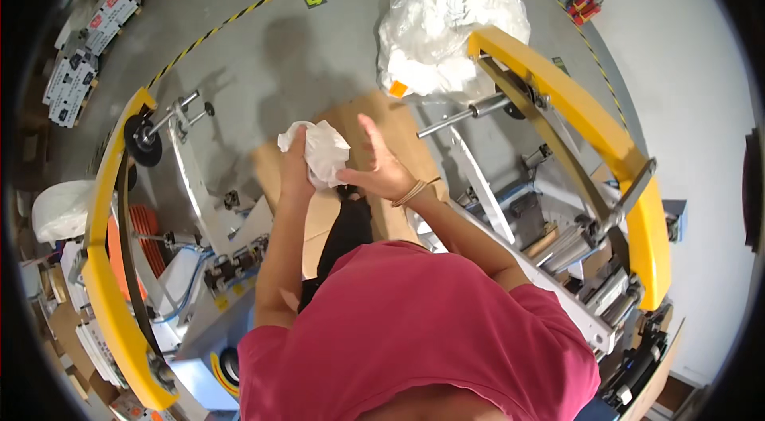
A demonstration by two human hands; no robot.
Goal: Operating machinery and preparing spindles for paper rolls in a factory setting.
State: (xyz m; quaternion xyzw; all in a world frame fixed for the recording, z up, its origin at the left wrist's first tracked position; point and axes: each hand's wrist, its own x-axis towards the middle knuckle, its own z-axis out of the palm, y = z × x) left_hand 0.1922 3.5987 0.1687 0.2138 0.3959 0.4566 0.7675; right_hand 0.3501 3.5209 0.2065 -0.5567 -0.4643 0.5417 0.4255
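Crumpled white plastic film is held between both hands above a sheet of brown cardboard on the floor. It is gripped from the left by the left hand, whose fingers are curled into the wad's lower edge. The right hand is laid against the wad's right side, palm open and fingers spread upward, not closed around it. A large bag of white film is seen well beyond the hands, against a yellow machine frame.
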